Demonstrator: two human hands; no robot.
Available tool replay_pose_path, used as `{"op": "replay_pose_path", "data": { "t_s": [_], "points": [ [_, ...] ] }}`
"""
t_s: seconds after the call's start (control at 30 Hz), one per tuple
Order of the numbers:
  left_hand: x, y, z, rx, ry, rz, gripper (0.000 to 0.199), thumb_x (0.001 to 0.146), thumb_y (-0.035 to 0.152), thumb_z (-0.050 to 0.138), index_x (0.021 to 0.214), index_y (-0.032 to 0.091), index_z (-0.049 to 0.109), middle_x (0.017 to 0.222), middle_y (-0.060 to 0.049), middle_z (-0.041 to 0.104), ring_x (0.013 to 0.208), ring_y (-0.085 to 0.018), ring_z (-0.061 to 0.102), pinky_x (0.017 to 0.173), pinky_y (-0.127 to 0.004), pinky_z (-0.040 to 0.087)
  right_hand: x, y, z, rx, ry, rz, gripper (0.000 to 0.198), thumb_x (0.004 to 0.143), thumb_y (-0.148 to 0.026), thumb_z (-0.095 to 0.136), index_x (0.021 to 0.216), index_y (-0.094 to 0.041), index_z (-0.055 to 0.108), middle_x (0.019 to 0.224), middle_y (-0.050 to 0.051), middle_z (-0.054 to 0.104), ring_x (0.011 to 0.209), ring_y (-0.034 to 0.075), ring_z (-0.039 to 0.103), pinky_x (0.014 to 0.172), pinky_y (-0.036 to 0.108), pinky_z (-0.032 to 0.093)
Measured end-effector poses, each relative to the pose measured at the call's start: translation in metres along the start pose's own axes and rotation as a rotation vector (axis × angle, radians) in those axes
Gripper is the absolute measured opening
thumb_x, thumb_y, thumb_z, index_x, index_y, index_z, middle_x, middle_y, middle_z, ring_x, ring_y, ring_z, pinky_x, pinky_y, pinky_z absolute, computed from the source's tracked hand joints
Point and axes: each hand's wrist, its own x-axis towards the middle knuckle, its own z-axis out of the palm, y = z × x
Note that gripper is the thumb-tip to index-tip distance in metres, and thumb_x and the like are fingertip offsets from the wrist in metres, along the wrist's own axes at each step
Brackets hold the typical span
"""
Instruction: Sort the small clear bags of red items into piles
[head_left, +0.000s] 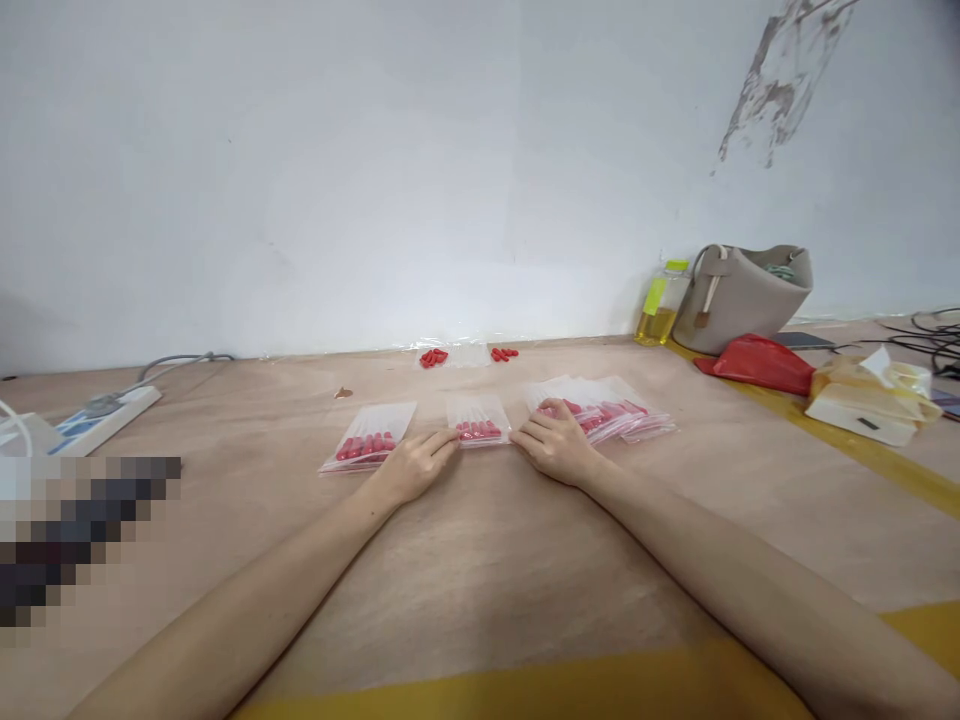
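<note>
Single head view, looks forward and down along both forearms across table (480,590), wall (375,180) behind, mid-range.

Both arms outstretched, left hand (409,468) and right hand (556,442) palms-down, fingers flat

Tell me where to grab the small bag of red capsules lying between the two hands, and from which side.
Pinch the middle bag at its far, empty clear half, coming from above and behind. It lies flat with the capsules bunched along the near edge, where the left hand and right hand already touch its corners.
</note>
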Motion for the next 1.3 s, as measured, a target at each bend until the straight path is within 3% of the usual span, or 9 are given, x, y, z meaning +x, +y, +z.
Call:
{"op": "replay_pose_path", "data": {
  "t_s": [0.27,0.43,0.7,0.87,1.07,1.3],
  "points": [
    [0.002,0.0,0.005,0.002,-0.015,-0.142,0.02,0.085,0.015,0.038,0.08,0.015,0.057,0.083,-0.005,0.064,0.073,-0.015,0.061,0.063,-0.026,0.051,0.001,-0.001,-0.005,-0.087,0.026,-0.03,0.031,0.084,-0.008,0.034,0.067,-0.019,0.057,0.061,-0.001,0.053,0.063,0.01,0.04,0.085,0.034,0.024],
    [-0.002,-0.001,0.002,-0.049,-0.037,-0.111,0.025,0.084,0.009,0.034,0.092,0.016,0.056,0.096,-0.006,0.063,0.085,-0.015,0.06,0.075,-0.028,0.051,0.0,-0.001,-0.004,-0.04,0.022,0.002,0.03,0.084,-0.01,0.034,0.066,-0.019,0.057,0.061,-0.001,0.053,0.063,0.01,0.041,0.086,0.034,0.023],
    [-0.011,-0.002,0.008,-0.168,0.081,-0.165,0.023,0.084,0.011,0.04,0.104,0.015,0.052,0.106,-0.007,0.059,0.099,-0.014,0.055,0.088,-0.028,0.047,0.0,-0.001,-0.005,0.075,0.041,0.078,0.024,0.084,-0.019,0.038,0.071,-0.018,0.058,0.065,0.0,0.056,0.066,0.011,0.045,0.086,0.034,0.023],
    [-0.011,-0.003,0.008,-0.186,0.055,-0.159,0.028,0.084,0.009,0.036,0.107,0.016,0.051,0.106,-0.007,0.06,0.1,-0.014,0.055,0.087,-0.028,0.047,0.0,-0.002,-0.006,0.069,0.023,0.064,0.022,0.082,-0.021,0.04,0.07,-0.018,0.058,0.067,0.001,0.056,0.068,0.013,0.045,0.086,0.035,0.023],
    [-0.006,0.001,0.004,-0.123,0.022,-0.156,0.024,0.082,0.006,0.036,0.094,0.016,0.054,0.094,-0.005,0.064,0.086,-0.014,0.06,0.073,-0.026,0.051,0.0,-0.002,-0.006,0.04,0.012,0.064,0.024,0.083,-0.022,0.039,0.069,-0.018,0.058,0.066,0.001,0.055,0.067,0.012,0.043,0.086,0.035,0.023],
    [-0.004,0.003,0.004,-0.188,0.102,-0.169,0.019,0.084,0.011,0.042,0.098,0.016,0.053,0.097,-0.005,0.063,0.091,-0.012,0.058,0.082,-0.026,0.05,0.002,-0.005,-0.002,0.057,0.037,0.035,0.024,0.085,-0.02,0.039,0.073,-0.019,0.06,0.065,0.0,0.058,0.068,0.012,0.046,0.086,0.034,0.024]
  ]
}}
